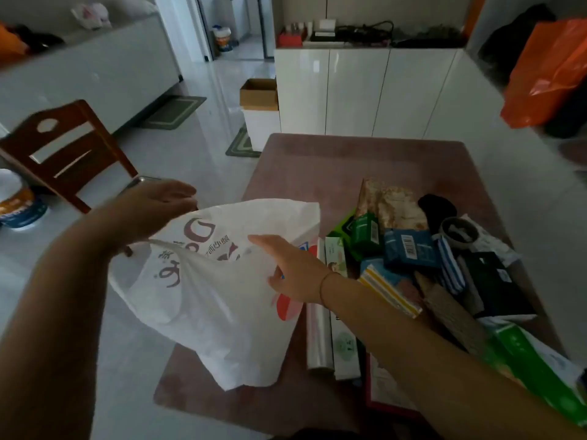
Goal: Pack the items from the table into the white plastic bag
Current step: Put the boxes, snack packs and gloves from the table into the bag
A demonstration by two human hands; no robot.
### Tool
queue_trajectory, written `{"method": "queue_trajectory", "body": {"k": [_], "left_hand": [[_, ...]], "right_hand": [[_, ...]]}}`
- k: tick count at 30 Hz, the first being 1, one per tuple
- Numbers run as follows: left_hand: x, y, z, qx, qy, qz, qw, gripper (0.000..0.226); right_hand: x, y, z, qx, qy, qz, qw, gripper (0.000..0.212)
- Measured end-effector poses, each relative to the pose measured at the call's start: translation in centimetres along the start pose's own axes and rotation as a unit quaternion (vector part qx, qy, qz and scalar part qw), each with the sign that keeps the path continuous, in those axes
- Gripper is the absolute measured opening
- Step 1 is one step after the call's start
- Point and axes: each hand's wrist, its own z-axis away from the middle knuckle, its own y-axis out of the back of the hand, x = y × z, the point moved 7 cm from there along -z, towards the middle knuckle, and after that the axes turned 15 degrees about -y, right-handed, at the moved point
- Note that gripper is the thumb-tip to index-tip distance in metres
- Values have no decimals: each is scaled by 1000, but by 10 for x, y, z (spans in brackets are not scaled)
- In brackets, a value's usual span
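Landmark: table (317, 173), rectangular, covered in dull pink cloth.

- White plastic bag (206, 300) with reddish-brown print: held up in the air over the table's left edge. Its lower part hangs past that edge, and its mouth faces the table's far side.
- Left hand (152, 208): off the table's left edge, at the bag's upper left corner. Fingers look fairly straight but blurred. A stretched handle strip runs in under the hand. Cannot tell whether the hand grips it.
- Right hand (292, 268): above the table's left part, fingers straight and laid flat against the bag's upper right side, thumb spread apart below. No curl round the plastic is visible, so the hand is relaxed and flat, not clasping.
- Items heaped on the table's right half:
  - roll of clear plastic film (319, 328), just beside the bag
  - long white-and-green carton (344, 341), touching the roll
  - dark blue packet with a barcode (409, 252)
  - small green packet (365, 231)
  - yellow-and-blue striped pack (390, 289)
  - black box (498, 287)
  - grey tape roll (459, 231)
  - beige patterned packet (390, 204), nearest the far edge
- Brown wooden chair (63, 147): on the floor, well to the table's left.
- White glossy cabinets (365, 90): beyond the table's far edge.
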Motion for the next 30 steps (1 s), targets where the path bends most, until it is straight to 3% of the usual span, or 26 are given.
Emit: {"method": "queue_trajectory", "body": {"k": [2, 6, 10, 14, 16, 18, 19, 20, 22, 25, 27, 30], "left_hand": [[-15, 12, 3, -9, 26, 40, 999, 26], [-49, 3, 11, -29, 119, -7, 992, 11], [-55, -30, 19, -90, 144, 53, 984, 31], [-48, -48, 10, -15, 129, 117, 985, 30], [-38, -57, 3, 1, 106, 83, 991, 41], [-18, -67, -4, -13, 43, -13, 999, 60], [-8, -70, -5, -4, 19, -35, 999, 68], [1, -73, -4, 8, 2, -43, 999, 72], [15, -78, -2, 30, -34, -59, 997, 75], [26, -89, 0, 18, -57, -78, 995, 78], [29, -95, 0, 9, -60, -88, 994, 78], [31, -104, 0, -2, -67, -101, 993, 78]], "right_hand": [[0, -3, -1, -18, -25, 35, 999, 62], [22, -6, 8, -7, -52, 32, 998, 48], [33, -4, 19, 31, -27, 10, 999, 42], [44, 0, 31, 46, -24, -25, 998, 45], [59, 11, 38, 96, -56, -99, 989, 51], [91, 32, 46, 212, -128, -136, 959, 53], [114, 40, 50, 246, -202, -100, 943, 56], [141, 45, 54, 230, -301, -32, 925, 64], [187, 42, 65, 119, -455, 79, 879, 83], [216, 33, 77, 75, -494, 69, 863, 94], [218, 32, 78, 104, -464, 46, 878, 81], [213, 43, 81, 155, -414, -27, 897, 45]]}}
